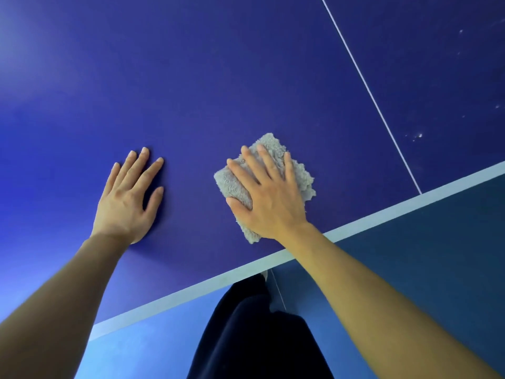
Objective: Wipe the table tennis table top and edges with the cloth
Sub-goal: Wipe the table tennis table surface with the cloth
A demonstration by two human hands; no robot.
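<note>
The blue table tennis table top (218, 77) fills most of the view, with a pale edge band (191, 291) running diagonally from lower left to right. A folded grey terry cloth (296, 170) lies flat on the top near that edge. My right hand (269, 198) presses on the cloth with straight, spread fingers; the thumb lies along its left side. My left hand (129, 198) rests flat on the bare top to the left of the cloth, fingers straight.
A thin white centre line (369, 91) crosses the top at the right; beyond it small white specks (416, 136) dot the surface. Below the edge band are the blue floor (136, 351) and my dark trouser legs (254, 337).
</note>
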